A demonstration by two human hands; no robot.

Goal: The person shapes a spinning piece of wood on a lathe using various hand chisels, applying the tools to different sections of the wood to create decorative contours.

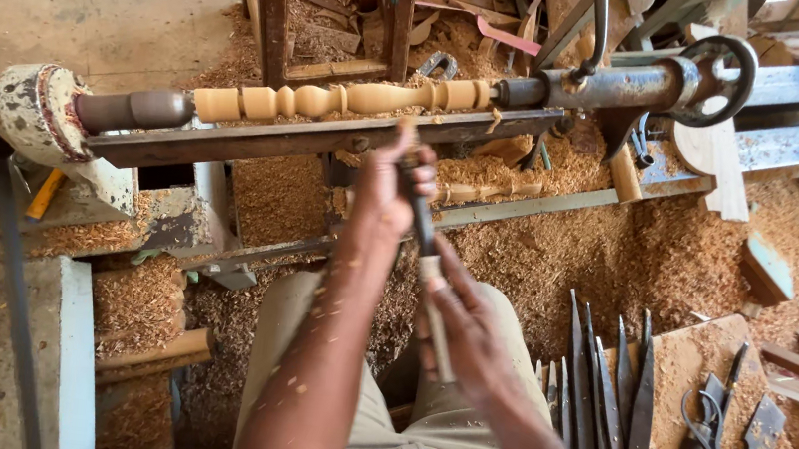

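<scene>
Turned wooden spindle (334, 99) mounted between headstock (41, 118) and tailstock (626, 85) of the wood lathe, lying level above the tool rest bar (309, 134). Profile shows beads and coves along most of its length; right end runs thinner into the tailstock centre.

Turning chisel (422, 247) points up toward the spindle's middle, tip near the rest bar, just below the work. Whether the edge touches the wood cannot be told.

Left hand (386, 188) clenched around the chisel's blade close to the rest. Right hand (473, 328) wrapped around the pale wooden handle, lower and nearer the body.

Judgement on doing this well: keep the blade bedded on the rest, front hand steering, rear hand setting the angle; light cuts, so beads stay crisp.

Surroundings: sawdust (568, 244) thick over the lathe bed and floor. Row of spare chisels (601, 388) laid to the right, beside a board with calipers (706, 440). Tailstock handwheel (712, 80) at far right.
</scene>
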